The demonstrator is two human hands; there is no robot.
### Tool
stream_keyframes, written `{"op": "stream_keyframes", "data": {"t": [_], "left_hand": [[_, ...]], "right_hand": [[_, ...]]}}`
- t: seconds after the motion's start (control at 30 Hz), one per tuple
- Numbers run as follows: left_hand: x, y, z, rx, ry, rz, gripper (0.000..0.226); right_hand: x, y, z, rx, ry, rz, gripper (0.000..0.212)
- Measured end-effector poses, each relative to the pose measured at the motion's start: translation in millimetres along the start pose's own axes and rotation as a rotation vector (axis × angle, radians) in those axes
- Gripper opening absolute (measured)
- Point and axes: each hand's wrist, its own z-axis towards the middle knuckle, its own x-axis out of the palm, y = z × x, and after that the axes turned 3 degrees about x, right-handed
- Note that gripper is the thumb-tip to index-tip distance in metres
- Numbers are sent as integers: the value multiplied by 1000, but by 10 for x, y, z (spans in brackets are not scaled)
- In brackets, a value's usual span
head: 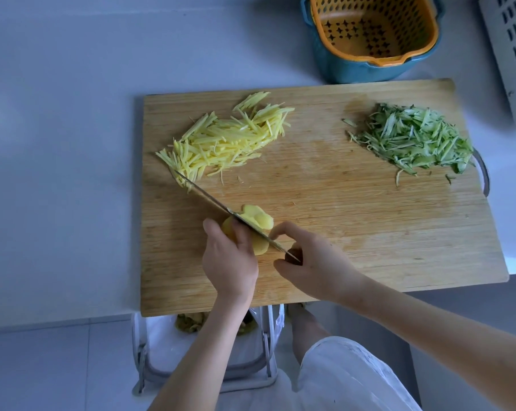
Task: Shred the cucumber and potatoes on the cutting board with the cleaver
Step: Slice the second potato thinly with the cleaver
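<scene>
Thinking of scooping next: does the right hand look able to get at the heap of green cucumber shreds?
Likely yes: only bare wooden cutting board lies between the right hand and the heap of green cucumber shreds, though that hand grips the steel cleaver.

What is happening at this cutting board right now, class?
A person is slicing a peeled yellow potato on the wooden cutting board. The left hand steadies it; the right hand grips the steel cleaver, its blade on the potato. Cut slices lie beside the blade. Piles of yellow potato shreds and green cucumber shreds lie further back on the board.
</scene>
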Motion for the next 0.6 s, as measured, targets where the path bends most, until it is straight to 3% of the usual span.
{"op": "stream_keyframes", "data": {"t": [0.13, 0.4, 0.5, 0.6], "left_hand": [[15, 38, 0, 0, -12, -2, 21], [29, 60, 4, 52, -15, 15, 21], [23, 54, 1, 37, -13, 12, 21], [19, 58, -1, 43, -9, 17, 21]], "right_hand": [[-123, 36, -50, 129, 226, 383, 48], [-152, 87, 137, 265, 465, 309, 72], [-91, 108, 169, 245, 410, 236, 74], [-49, 97, 83, 103, 214, 82, 66]]}}
